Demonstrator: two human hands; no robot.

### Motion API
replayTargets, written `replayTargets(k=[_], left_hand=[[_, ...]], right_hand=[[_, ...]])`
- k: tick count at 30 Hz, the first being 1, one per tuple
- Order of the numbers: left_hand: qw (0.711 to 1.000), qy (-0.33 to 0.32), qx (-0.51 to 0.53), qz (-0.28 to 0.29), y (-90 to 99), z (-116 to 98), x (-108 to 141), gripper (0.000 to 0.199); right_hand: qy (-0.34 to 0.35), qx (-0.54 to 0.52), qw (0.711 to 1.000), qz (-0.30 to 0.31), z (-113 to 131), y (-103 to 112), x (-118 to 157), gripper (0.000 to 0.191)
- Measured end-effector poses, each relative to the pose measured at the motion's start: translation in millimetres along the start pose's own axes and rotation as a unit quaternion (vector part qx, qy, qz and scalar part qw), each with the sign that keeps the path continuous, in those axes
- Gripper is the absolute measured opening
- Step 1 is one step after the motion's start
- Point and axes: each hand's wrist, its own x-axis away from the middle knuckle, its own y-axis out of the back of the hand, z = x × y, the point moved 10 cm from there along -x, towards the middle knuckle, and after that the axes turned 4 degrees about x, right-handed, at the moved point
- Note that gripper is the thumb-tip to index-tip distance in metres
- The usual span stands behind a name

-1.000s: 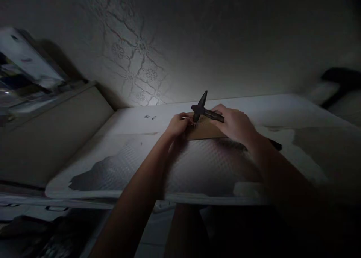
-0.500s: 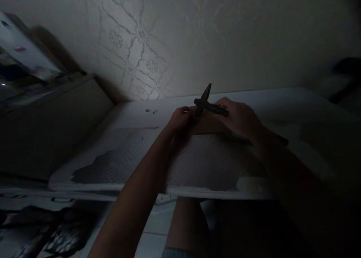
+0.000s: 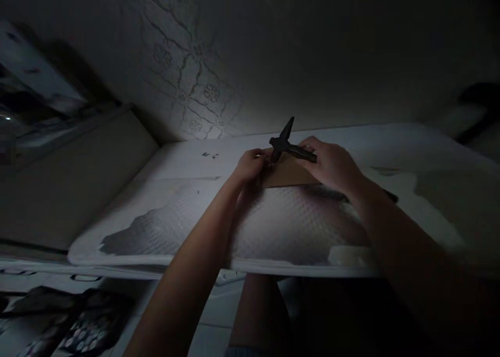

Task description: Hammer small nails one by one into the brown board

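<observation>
My right hand (image 3: 332, 164) is closed around the handle of a dark hammer (image 3: 282, 142). The handle's end shows beyond my right wrist. The hammer head hangs over a flat brown board (image 3: 291, 174), its lower end close to my left fingertips; whether it touches anything is unclear. My left hand (image 3: 250, 164) rests at the board's left end, thumb and fingers pinched together. Whatever small thing lies between them is too dim to make out. Several small dark bits (image 3: 210, 155), possibly nails, lie on the white table (image 3: 175, 162) to the left.
A patterned wall (image 3: 211, 91) runs behind the table. On the left stands a grey cabinet (image 3: 97, 159) with a pale box-like object (image 3: 39, 65) on top. A worn, textured cover (image 3: 281, 227) lies over the table's front. Below left is a dark bag-like shape (image 3: 86, 320).
Light now falls brighter on the table and board, while the wall has gone darker. Both hands and the hammer stay almost where they were.
</observation>
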Motion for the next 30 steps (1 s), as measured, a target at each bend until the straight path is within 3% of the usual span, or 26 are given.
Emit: replayTargets(k=[22,30], left_hand=[[1.0,0.016,-0.004,-0.011,2.4,3.6,0.1,0.023],[1.0,0.004,-0.02,-0.009,-0.1,-1.5,2.6,0.022]], right_hand=[[-0.001,0.003,1.0,0.009,0.3,-1.5,-0.1,0.028],[-0.071,0.053,0.996,-0.013,-25.1,1.7,0.8,0.032]])
